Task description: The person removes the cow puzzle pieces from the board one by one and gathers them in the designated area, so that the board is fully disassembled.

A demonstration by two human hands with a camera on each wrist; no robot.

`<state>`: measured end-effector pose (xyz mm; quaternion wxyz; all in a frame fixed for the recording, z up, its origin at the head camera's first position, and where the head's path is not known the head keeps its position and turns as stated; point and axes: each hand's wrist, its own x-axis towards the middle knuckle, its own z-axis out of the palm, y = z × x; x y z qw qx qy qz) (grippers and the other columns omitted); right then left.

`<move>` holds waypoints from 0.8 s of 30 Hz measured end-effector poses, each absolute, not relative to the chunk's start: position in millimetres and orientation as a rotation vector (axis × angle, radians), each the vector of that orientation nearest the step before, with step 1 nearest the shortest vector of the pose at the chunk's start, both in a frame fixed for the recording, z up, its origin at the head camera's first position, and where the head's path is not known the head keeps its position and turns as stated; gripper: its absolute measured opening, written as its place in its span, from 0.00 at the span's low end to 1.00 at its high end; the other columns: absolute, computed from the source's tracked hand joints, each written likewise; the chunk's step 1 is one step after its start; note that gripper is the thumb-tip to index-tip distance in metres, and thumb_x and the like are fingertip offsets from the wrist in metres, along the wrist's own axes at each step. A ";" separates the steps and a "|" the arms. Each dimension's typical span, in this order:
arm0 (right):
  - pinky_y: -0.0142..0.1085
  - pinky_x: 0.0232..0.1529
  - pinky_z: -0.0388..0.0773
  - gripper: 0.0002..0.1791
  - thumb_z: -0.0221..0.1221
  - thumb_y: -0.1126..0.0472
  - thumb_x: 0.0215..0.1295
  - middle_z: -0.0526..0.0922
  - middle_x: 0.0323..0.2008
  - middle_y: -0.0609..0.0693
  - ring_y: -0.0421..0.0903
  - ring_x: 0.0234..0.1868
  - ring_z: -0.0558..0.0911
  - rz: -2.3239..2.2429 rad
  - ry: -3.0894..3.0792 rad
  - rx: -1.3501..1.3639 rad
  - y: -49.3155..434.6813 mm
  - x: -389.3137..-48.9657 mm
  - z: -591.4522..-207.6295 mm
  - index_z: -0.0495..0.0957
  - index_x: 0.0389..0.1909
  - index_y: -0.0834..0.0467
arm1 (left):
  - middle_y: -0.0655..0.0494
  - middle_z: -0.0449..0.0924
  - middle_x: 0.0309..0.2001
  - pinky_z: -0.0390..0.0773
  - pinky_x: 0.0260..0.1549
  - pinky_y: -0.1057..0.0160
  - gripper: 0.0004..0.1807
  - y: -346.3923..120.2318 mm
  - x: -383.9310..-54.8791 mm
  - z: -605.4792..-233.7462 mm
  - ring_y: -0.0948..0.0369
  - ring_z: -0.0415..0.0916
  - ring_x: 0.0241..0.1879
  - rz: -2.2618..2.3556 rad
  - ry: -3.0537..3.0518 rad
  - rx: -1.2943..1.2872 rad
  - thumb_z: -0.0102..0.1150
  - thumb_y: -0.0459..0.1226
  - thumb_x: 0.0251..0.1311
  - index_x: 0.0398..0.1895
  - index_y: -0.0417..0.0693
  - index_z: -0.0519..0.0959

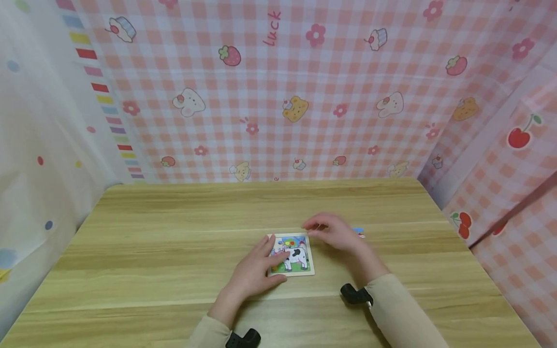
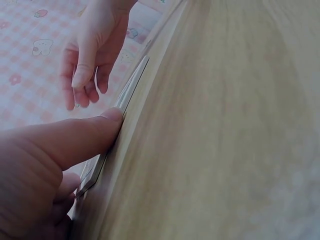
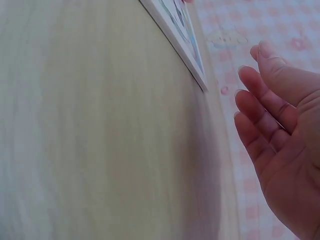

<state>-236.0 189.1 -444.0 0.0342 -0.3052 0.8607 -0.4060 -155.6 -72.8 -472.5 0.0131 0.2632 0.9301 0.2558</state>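
A small square cow jigsaw puzzle [image 1: 300, 265] lies flat on the table, showing a black-and-white cow inside a pale wooden frame. My left hand [image 1: 254, 270] rests over its left side with fingers fairly straight. One finger lies on the picture, and the thumb touches the near edge, as the left wrist view [image 2: 112, 115] also shows. Just off the far right corner hovers my right hand [image 1: 337, 233]. Its fingers are loosely bent with nothing between them in the right wrist view [image 3: 285, 120]. Behind that hand, a small blue printed piece [image 1: 359, 231] shows partly.
The wood-grain table [image 1: 174, 241] ends at a pink checked cloth [image 1: 278, 140] hanging behind it. More printed cloth hangs at the left and right sides. Each wrist carries a black camera mount, such as the one by the right sleeve [image 1: 354, 295].
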 end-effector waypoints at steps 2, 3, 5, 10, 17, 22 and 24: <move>0.40 0.49 0.79 0.12 0.63 0.66 0.65 0.85 0.44 0.52 0.47 0.45 0.80 -1.224 2.639 -0.964 183.7 -235.9 -444.1 0.84 0.48 0.61 | 0.39 0.54 0.76 0.60 0.68 0.37 0.31 -73.4 -155.3 -473.3 0.42 0.50 0.75 0.793 2.901 0.819 0.66 0.53 0.58 0.66 0.60 0.76; 0.41 0.49 0.79 0.12 0.63 0.66 0.65 0.85 0.44 0.51 0.46 0.45 0.80 -1.213 2.632 -0.968 180.9 -235.8 -443.9 0.84 0.49 0.60 | 0.39 0.54 0.76 0.60 0.68 0.38 0.31 -73.6 -155.1 -473.6 0.42 0.50 0.76 0.793 2.902 0.816 0.65 0.54 0.58 0.66 0.60 0.76; 0.40 0.49 0.79 0.12 0.63 0.65 0.66 0.85 0.44 0.51 0.46 0.45 0.80 -1.183 2.623 -0.985 175.7 -236.6 -444.2 0.84 0.49 0.59 | 0.39 0.54 0.76 0.60 0.68 0.38 0.31 -73.8 -155.2 -473.9 0.43 0.50 0.76 0.795 2.904 0.815 0.65 0.54 0.58 0.66 0.60 0.76; 0.37 0.49 0.78 0.10 0.63 0.63 0.66 0.85 0.44 0.47 0.43 0.45 0.80 -1.109 2.615 -1.013 164.5 -241.1 -448.4 0.84 0.47 0.56 | 0.39 0.55 0.75 0.61 0.68 0.39 0.30 -73.6 -156.5 -475.1 0.43 0.51 0.75 0.796 2.912 0.821 0.66 0.53 0.58 0.65 0.60 0.77; 0.38 0.52 0.78 0.11 0.66 0.62 0.63 0.84 0.45 0.45 0.42 0.47 0.80 -1.032 2.589 -1.032 151.2 -245.3 -447.2 0.85 0.46 0.53 | 0.38 0.56 0.75 0.61 0.68 0.39 0.30 -74.0 -156.9 -475.9 0.42 0.51 0.75 0.794 2.911 0.828 0.65 0.53 0.59 0.65 0.59 0.77; 0.35 0.49 0.78 0.12 0.67 0.63 0.61 0.83 0.44 0.46 0.41 0.44 0.79 -0.969 2.599 -1.083 145.2 -247.9 -445.7 0.85 0.46 0.53 | 0.39 0.55 0.75 0.60 0.69 0.39 0.30 -74.7 -157.2 -474.6 0.43 0.50 0.76 0.805 2.900 0.831 0.65 0.53 0.60 0.65 0.59 0.76; 0.34 0.48 0.78 0.12 0.67 0.63 0.61 0.83 0.43 0.46 0.41 0.43 0.79 -0.952 2.596 -1.105 143.3 -248.5 -445.6 0.85 0.46 0.53 | 0.39 0.56 0.75 0.61 0.68 0.39 0.30 -75.3 -157.6 -474.4 0.43 0.50 0.76 0.803 2.901 0.834 0.65 0.53 0.59 0.65 0.59 0.76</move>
